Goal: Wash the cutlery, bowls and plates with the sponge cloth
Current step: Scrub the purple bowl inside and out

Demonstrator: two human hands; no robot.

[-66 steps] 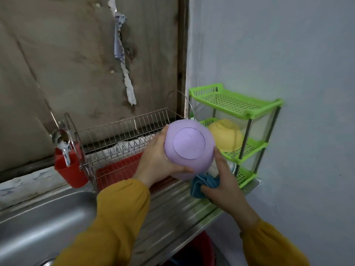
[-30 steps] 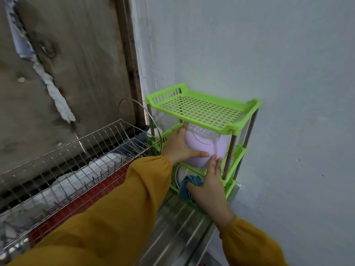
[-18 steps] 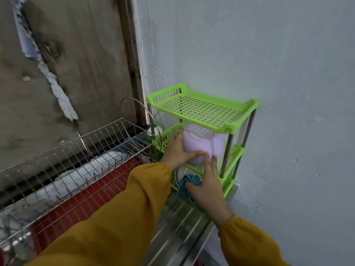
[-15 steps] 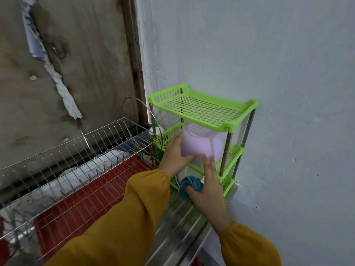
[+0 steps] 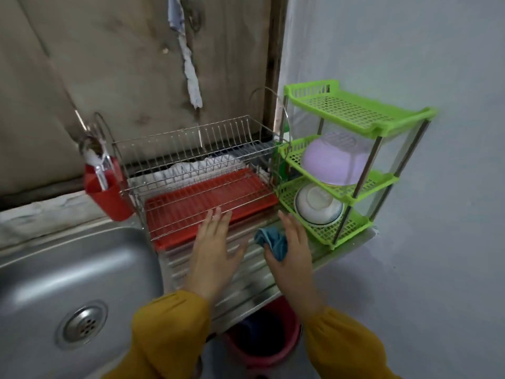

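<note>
Left hand (image 5: 213,250): fingers (image 5: 217,222) straight and close together, thumb out to the side, palm down. It holds nothing. Fingertips lie over the front edge of the red drip tray (image 5: 213,198); whether they touch it cannot be told. The palm hovers over the ribbed steel drainboard (image 5: 246,280).

Right hand (image 5: 293,258): fingers (image 5: 291,225) extended, pointing toward the green rack (image 5: 355,113). The thumb side pins the blue sponge cloth (image 5: 270,240), bunched, against the palm. The cloth hangs just above the drainboard, between the two hands.

Both forearms are in mustard-yellow sleeves (image 5: 169,332).

Purple bowl (image 5: 333,162): upside down on the rack's middle shelf, clear of both hands. White bowl (image 5: 318,205): on the bottom shelf, directly below, just beyond the right fingertips. Top shelf carries nothing visible.

Wire dish rack (image 5: 191,149): stands on the drip tray, just left of the green rack. Something white sits at its back, too blurred to identify. A red cutlery holder (image 5: 106,190) hangs on its left end with metal cutlery (image 5: 95,157) standing in it.

Steel sink (image 5: 54,277), drain (image 5: 84,325) visible, at lower left beside the drainboard. A red bucket (image 5: 262,343) sits below the counter edge.
</note>
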